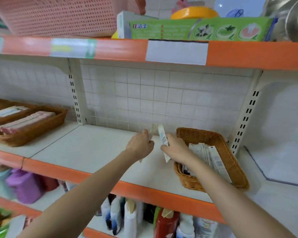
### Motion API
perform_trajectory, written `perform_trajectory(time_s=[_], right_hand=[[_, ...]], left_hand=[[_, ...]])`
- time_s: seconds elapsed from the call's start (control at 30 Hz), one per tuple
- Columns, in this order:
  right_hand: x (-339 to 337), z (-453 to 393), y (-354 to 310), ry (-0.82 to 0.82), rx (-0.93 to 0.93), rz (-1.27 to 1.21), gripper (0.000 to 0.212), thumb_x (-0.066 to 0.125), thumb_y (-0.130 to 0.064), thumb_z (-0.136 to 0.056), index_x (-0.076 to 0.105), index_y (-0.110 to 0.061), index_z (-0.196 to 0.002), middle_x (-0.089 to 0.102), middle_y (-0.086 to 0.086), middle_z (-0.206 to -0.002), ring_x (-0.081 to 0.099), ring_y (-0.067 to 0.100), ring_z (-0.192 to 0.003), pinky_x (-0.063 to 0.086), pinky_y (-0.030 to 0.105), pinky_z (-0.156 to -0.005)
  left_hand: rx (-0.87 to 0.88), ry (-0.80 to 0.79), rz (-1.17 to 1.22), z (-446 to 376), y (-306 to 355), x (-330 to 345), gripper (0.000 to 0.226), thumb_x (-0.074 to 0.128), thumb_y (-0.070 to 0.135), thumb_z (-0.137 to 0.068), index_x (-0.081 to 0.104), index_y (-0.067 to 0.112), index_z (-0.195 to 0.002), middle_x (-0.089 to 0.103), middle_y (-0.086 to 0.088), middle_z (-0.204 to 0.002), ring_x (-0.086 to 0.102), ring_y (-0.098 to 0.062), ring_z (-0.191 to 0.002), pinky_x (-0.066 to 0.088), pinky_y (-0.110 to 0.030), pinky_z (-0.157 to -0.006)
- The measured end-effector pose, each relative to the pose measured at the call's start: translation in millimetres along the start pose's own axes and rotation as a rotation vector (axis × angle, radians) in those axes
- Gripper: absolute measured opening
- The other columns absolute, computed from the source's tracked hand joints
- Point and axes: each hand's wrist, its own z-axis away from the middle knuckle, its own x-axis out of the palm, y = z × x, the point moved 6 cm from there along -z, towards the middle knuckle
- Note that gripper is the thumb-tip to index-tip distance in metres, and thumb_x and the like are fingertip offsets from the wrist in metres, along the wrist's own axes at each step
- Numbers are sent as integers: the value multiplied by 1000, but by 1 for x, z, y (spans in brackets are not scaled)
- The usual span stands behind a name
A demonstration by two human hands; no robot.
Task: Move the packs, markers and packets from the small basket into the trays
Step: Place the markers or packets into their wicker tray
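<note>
Both hands are loaded and hold clear of the shelf (93, 148): the right hand (176, 149) grips a flat white packet (162, 136) edge-up, and the left hand (140, 146) is curled round a paler, blurred packet (153, 130) whose lower tip shows below the wrist. The small basket (230, 162) sits at about 4 o'clock in the head view, just beside the right hand, with more white packets (212, 158) leaning inside it. The wicker trays (46, 124) stand at 9 o'clock, well apart from the basket, and already carry rows of flat packs (26, 121). The step in hand appears to be the transfer — carry the two held items leftward along the shelf to the trays. Keep each item pinched near its middle, since thin flat packets are likely to flex and slip if held by one end. Lift high enough to pass over the near tray rim rather than dragging across it. Set each item down lengthwise, parallel to the rows already present — this should leave room for what remains. Release one hand at a time. Which tray suits these packets cannot be told from here.
</note>
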Motion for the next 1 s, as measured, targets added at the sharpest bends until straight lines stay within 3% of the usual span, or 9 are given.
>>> perform_trajectory(time_s=[0.07, 0.13, 0.23, 0.37, 0.5, 0.7, 0.8, 0.9, 1.0], right_hand=[[22, -3, -26, -25, -17, -30, 37, 50, -18, -92, 44, -9, -128, 57, 14, -113, 58, 32, -101, 49, 34, -71], [49, -5, -53, -67, -12, -65, 45, 49, -17, -92, 38, -12, -135, 57, 16, -117, 59, 33, -99, 53, 39, -71], [90, -12, -101, -111, -1, -95, 39, 48, -17, -92, 38, -10, -129, 57, 16, -111, 60, 34, -96, 57, 47, -74], [137, -24, -168, -129, -26, -103, 36, 47, -19, -92, 38, -9, -126, 53, 11, -100, 61, 33, -93, 57, 43, -72], [173, -39, -222, -150, -61, -85, 41, 47, -19, -91, 37, -10, -130, 57, 14, -110, 62, 33, -91, 57, 44, -73], [200, -74, -270, -153, -114, -63, 43, 47, -19, -91, 37, -11, -132, 57, 16, -110, 60, 35, -93, 56, 48, -75], [206, -99, -285, -132, -156, -60, 42, 47, -19, -92, 38, -11, -133, 56, 15, -108, 58, 33, -93, 55, 42, -72], [212, -125, -304, -121, -206, -53, 43, 48, -20, -92, 39, -13, -134, 52, 8, -94, 52, 26, -85, 41, 28, -57], [222, -150, -326, -124, -237, -62, 26, 49, -16, -89, 49, -15, -115, 51, 5, -84, 51, 24, -77, 36, 28, -55]], left_hand=[[-24, 2, -4, 4, -33, -15, 25, 41, 17, -93, 45, 3, -114, 58, -20, -107, 56, -35, -90, 42, -36, -69], [-42, -3, 1, 8, -69, -32, 25, 41, 16, -93, 46, 4, -114, 58, -19, -107, 56, -36, -92, 42, -35, -69], [-63, -13, -32, 17, -129, -59, 22, 41, 16, -94, 46, 3, -110, 59, -20, -106, 56, -37, -93, 41, -35, -68], [-96, 8, -87, 27, -209, -97, 22, 40, 15, -94, 46, 3, -112, 57, -16, -96, 53, -32, -81, 41, -34, -64], [-142, 22, -101, 30, -268, -128, 28, 41, 15, -93, 47, 6, -118, 60, -19, -106, 58, -37, -94, 45, -37, -70], [-161, 51, -61, 19, -315, -154, 23, 41, 15, -92, 48, 5, -111, 60, -19, -105, 57, -37, -96, 45, -37, -72], [-166, 68, -50, 4, -332, -165, 23, 42, 17, -93, 48, 6, -112, 60, -17, -104, 58, -35, -94, 47, -37, -72], [-165, 69, -43, -15, -349, -177, 27, 44, 19, -95, 48, 9, -120, 61, -12, -104, 60, -29, -92, 50, -36, -73], [-152, 99, -19, -29, -368, -192, 34, 44, 21, -98, 44, 11, -131, 61, -9, -112, 59, -24, -95, 46, -30, -74]])
